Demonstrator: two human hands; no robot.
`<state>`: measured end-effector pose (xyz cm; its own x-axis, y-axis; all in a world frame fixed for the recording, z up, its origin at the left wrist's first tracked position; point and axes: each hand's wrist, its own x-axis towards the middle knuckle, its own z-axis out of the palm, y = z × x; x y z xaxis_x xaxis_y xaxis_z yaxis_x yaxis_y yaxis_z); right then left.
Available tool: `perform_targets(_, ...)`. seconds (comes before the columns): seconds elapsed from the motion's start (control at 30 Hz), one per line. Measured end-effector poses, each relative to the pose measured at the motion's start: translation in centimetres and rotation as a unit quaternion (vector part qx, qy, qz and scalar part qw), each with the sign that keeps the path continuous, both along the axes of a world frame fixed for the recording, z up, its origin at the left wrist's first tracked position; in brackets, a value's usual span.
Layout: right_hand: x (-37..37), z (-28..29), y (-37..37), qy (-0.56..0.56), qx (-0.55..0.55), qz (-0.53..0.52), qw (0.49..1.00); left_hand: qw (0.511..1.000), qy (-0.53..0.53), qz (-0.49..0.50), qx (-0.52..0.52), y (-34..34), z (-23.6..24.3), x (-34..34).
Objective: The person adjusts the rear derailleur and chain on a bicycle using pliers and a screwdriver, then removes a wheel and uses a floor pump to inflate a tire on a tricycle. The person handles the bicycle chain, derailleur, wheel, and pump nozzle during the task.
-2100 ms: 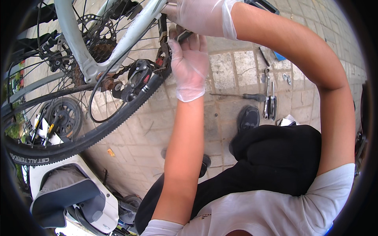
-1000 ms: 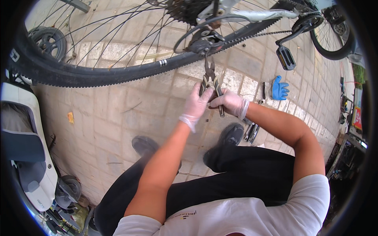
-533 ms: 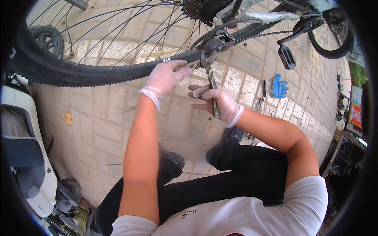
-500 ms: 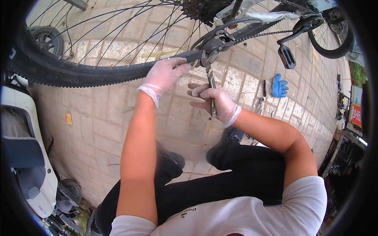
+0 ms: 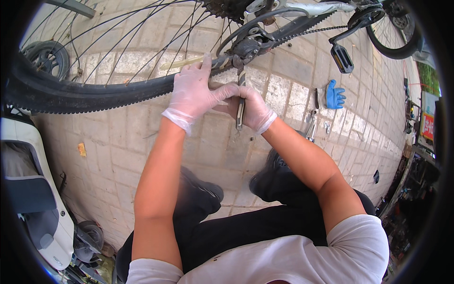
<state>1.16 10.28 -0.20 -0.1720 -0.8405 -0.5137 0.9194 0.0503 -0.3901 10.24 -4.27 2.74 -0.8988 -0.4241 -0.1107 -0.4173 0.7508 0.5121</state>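
A thin clear glove covers my right hand (image 5: 250, 106), which is closed around a hand tool with a long, narrow, dark-and-tan handle (image 5: 240, 116). The tool's upper end meets the rear derailleur (image 5: 249, 46) of a bicycle; I cannot tell its exact kind. Also gloved, my left hand (image 5: 191, 90) is spread just in front of the rear tyre (image 5: 118, 91). Its index finger points up across the tyre, and its thumb reaches over to my right hand's fingers. Some left fingertips are hidden. Above the derailleur sit the rear sprockets (image 5: 227, 10).
A chain (image 5: 309, 32) runs right to the crank and pedal (image 5: 342, 59). A blue work glove (image 5: 335, 94) and several metal tools (image 5: 311, 124) lie on the paving at right. A white scooter-like body (image 5: 35, 203) stands at left. My shoes (image 5: 272, 168) are below my hands.
My left hand has moved closer to the right, its fingers spreading and its thumb meeting the right hand. The right hand with the tool has shifted left and slightly up. The view has shifted slightly.
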Motion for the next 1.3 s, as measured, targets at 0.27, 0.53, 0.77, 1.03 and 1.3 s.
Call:
perform_targets(0.27,0.8,-1.6,0.2,-0.088,-0.089,-0.038,0.991,0.994,-0.059,-0.05,-0.074,1.2,3.3,0.8)
perform_targets(0.53,-1.6,-5.8,3.5,0.073,-0.036,0.058,0.995,0.994,-0.042,-0.04,0.096,3.9,-4.1,2.4)
perform_targets(0.77,-5.9,-6.6,3.1,0.292,-0.045,0.118,0.948,0.992,0.101,0.036,0.065,6.2,-7.7,-0.3)
perform_targets(1.03,-5.7,-7.8,2.7,0.242,-0.025,0.096,0.965,0.991,0.104,0.078,-0.035,9.4,-8.0,-2.3)
perform_targets(1.3,-6.2,-8.1,2.0,0.265,0.047,0.153,0.951,0.978,0.175,0.071,0.083,9.0,-9.3,-2.0)
